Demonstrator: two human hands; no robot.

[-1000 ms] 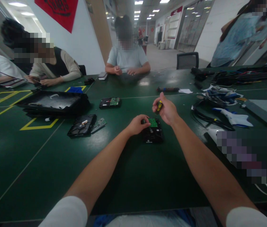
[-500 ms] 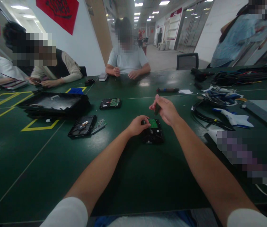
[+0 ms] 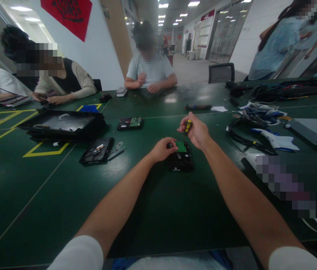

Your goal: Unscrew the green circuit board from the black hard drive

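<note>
A black hard drive (image 3: 181,161) with a green circuit board (image 3: 180,146) on its upper face lies on the table in front of me. My left hand (image 3: 164,149) grips its left side, thumb and fingers at the board's edge. In my right hand (image 3: 197,129) is a small yellow and black screwdriver (image 3: 188,126), held upright over the drive's far right corner. Its thin shaft points down; whether the tip sits in a screw is too small to tell.
Left of the drive are an opened drive housing (image 3: 97,150), a loose circuit board (image 3: 117,151), another hard drive (image 3: 130,123) and stacked black trays (image 3: 63,123). Ahead lies a dark tool (image 3: 198,107). Cables (image 3: 261,113) and a grey metal box (image 3: 310,130) lie right. Co-workers sit across.
My right hand has turned slightly, and the screwdriver's yellow handle now shows. My left hand stays on the drive. The hands of the person across have shifted.
</note>
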